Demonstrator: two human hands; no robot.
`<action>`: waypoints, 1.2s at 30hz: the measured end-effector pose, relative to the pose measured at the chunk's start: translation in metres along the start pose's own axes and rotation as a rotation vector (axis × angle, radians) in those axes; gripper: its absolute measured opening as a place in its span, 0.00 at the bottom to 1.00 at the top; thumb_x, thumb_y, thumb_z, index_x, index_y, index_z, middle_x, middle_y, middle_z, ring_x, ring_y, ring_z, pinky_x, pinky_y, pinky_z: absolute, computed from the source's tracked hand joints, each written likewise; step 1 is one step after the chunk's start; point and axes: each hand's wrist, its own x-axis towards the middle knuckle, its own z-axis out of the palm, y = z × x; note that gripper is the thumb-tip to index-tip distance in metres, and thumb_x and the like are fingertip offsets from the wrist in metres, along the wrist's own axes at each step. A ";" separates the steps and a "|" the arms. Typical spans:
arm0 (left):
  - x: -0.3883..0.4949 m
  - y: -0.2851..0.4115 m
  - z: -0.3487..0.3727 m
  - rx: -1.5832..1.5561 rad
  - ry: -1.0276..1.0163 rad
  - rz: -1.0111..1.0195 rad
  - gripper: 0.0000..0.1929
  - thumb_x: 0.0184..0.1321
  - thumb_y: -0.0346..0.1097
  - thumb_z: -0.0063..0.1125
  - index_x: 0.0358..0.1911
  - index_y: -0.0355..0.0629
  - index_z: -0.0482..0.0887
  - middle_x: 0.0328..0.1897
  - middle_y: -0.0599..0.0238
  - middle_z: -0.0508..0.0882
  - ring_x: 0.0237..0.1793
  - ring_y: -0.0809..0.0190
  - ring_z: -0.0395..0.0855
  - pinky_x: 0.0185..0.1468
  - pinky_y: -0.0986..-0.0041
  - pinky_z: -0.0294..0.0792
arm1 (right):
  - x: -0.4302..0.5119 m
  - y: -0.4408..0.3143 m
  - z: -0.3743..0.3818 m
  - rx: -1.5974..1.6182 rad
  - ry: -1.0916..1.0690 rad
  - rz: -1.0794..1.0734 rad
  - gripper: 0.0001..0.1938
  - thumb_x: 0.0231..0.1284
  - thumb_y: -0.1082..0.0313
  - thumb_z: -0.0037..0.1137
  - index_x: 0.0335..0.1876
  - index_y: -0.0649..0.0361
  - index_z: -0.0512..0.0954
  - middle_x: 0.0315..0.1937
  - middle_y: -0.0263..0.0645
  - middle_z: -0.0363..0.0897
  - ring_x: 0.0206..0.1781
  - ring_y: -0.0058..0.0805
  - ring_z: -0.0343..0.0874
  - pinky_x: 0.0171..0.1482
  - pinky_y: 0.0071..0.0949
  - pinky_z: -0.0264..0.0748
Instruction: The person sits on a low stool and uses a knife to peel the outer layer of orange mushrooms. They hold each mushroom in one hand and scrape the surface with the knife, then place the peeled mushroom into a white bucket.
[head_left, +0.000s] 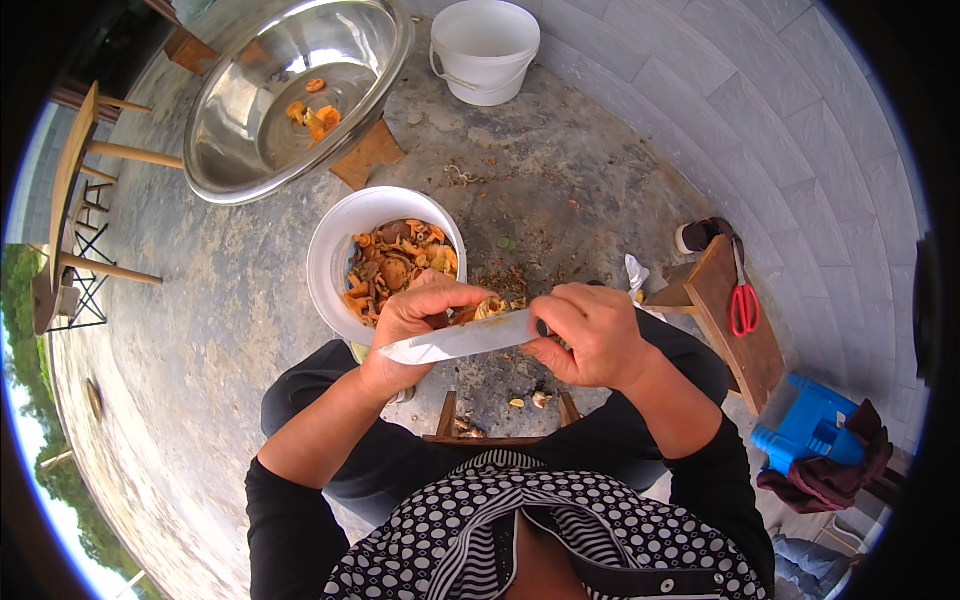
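Observation:
My right hand (592, 330) grips the dark handle of a kitchen knife (465, 339), its broad blade lying across toward my left wrist. In my left hand (416, 315) is a yellowish mushroom (491, 307), partly hidden by the fingers and the blade. The knife's blade passes just in front of the mushroom; whether the edge touches it I cannot tell. Beyond my left hand stands a white plastic bucket (324, 262) holding many orange and brown mushrooms (397, 259). Both hands are above my lap, close together.
A large steel basin (225, 127) with several orange mushrooms (319, 124) rests tilted on a wooden support. Behind is another white bucket (486, 60). Red-handled scissors (744, 307) lie on a wooden stool (739, 345) at right, near a blue plastic stool (810, 427). Trimmings (510, 281) litter the concrete floor.

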 end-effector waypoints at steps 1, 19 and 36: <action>-0.001 0.001 0.001 -0.021 0.009 -0.037 0.18 0.45 0.24 0.70 0.44 0.42 0.85 0.38 0.70 0.79 0.37 0.73 0.74 0.41 0.82 0.68 | -0.002 0.002 0.000 0.006 -0.002 0.017 0.13 0.47 0.56 0.63 0.26 0.55 0.73 0.19 0.32 0.70 0.20 0.31 0.73 0.21 0.27 0.68; 0.009 0.016 0.009 -0.251 -0.010 -0.384 0.18 0.51 0.22 0.62 0.48 0.36 0.79 0.49 0.60 0.82 0.48 0.65 0.79 0.54 0.74 0.72 | 0.008 0.009 -0.012 0.812 -0.083 0.625 0.07 0.55 0.68 0.61 0.34 0.63 0.79 0.23 0.29 0.72 0.25 0.12 0.69 0.28 0.15 0.64; 0.011 0.010 0.008 -0.240 0.018 -0.411 0.16 0.51 0.22 0.64 0.45 0.38 0.81 0.44 0.66 0.83 0.43 0.69 0.80 0.49 0.77 0.75 | 0.006 0.010 -0.013 1.037 -0.264 0.732 0.06 0.53 0.70 0.61 0.30 0.63 0.77 0.21 0.29 0.71 0.20 0.14 0.67 0.23 0.19 0.63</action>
